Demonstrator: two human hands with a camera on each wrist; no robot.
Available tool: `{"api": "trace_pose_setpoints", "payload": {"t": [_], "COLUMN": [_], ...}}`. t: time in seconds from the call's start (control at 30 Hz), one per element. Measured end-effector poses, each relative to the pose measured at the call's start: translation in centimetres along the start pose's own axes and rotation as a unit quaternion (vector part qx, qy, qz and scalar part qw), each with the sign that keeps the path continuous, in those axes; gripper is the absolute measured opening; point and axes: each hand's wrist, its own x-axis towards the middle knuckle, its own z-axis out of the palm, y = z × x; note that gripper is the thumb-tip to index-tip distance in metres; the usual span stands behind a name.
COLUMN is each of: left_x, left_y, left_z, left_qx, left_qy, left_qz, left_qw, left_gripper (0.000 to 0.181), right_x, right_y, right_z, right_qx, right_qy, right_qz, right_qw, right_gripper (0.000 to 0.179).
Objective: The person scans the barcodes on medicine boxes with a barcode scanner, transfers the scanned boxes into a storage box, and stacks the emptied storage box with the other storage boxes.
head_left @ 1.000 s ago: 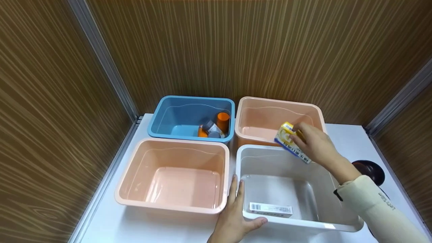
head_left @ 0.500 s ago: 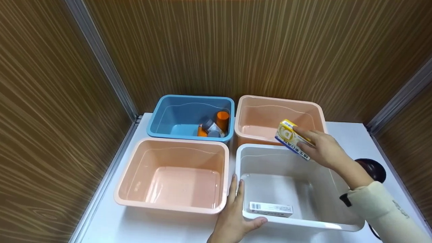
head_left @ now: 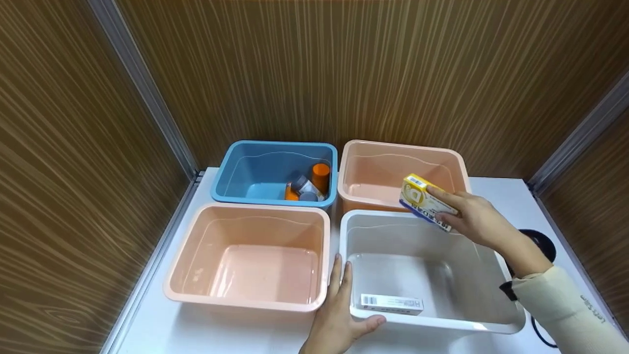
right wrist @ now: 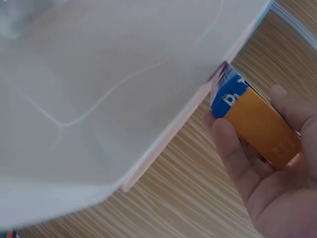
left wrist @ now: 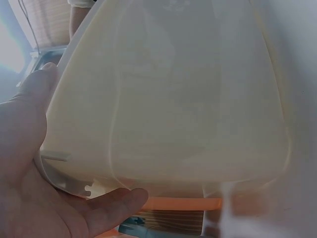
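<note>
My right hand (head_left: 474, 216) grips a small yellow, white and blue carton marked D3 (head_left: 425, 201), a vitamin box, over the far rim of the white bin (head_left: 491, 325). The right wrist view shows the D3 carton (right wrist: 262, 126) between thumb and fingers, its blue end beside the rim. My left hand (head_left: 336, 314) rests at the white bin's near left corner, fingers straight along the outer side and thumb near the front rim. In the left wrist view, the left hand (left wrist: 34, 163) is spread around that corner. A slim white box (head_left: 391, 304) lies inside the white bin.
A peach bin (head_left: 248, 306) stands left of the white one. Behind are a blue bin (head_left: 223, 189), with several orange- and grey-capped bottles (head_left: 307, 186), and another peach bin (head_left: 363, 147). A dark rounded object (head_left: 540, 242) sits at right. Wood-patterned walls (head_left: 314, 69) enclose the table.
My right hand still holds the D3 carton; its fingers have straightened along the box, and its wrist has moved right. The left hand stays at the corner. The head view has shifted slightly.
</note>
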Motion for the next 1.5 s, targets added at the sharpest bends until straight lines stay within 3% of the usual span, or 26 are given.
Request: {"api": "trace_pose_setpoints", "payload": {"t": [0.17,0.4,0.67,0.93,1.13,1.27,1.4,1.5], "left_x": [0.1,0.1,0.1,0.0,-0.1,0.0,0.0,0.1], "left_y": [-0.1,0.1,0.1,-0.1,-0.1,-0.2,-0.2,-0.2], "left_z": [-0.2,-0.2,-0.1,0.0,0.0,0.0,0.0,0.0], "left_qx": [-0.004,-0.007,-0.003,0.004,-0.003,-0.004,-0.004,-0.005], "left_qy": [-0.001,-0.011,-0.015,0.004,0.000,0.002,0.001,0.002], "left_qz": [-0.007,-0.018,-0.016,0.010,0.001,0.002,0.004,0.005], "left_qw": [1.0000,0.9998,0.9998,0.9999,1.0000,1.0000,1.0000,1.0000], "left_gripper": [0.125,0.126,0.126,0.124,0.124,0.124,0.124,0.124], "right_x": [-1.0,-3.9,-8.3,-11.7,-13.6,-14.5,-15.3,-16.0], "right_y": [-0.3,0.6,3.4,5.9,8.2,9.4,10.5,10.9], "right_z": [-1.2,-2.7,-3.3,-1.9,0.7,2.9,5.0,6.9], "right_qx": [0.015,0.044,0.094,0.145,0.217,0.254,0.346,0.431], "right_qy": [0.032,0.113,0.156,0.202,0.244,0.241,0.222,0.214], "right_qz": [0.005,-0.010,0.107,0.184,0.219,0.261,0.276,0.277], "right_qw": [0.9994,0.9925,0.9775,0.9509,0.9196,0.8995,0.8689,0.8314], "right_gripper": [0.062,0.056,0.054,0.053,0.052,0.052,0.055,0.053]}}
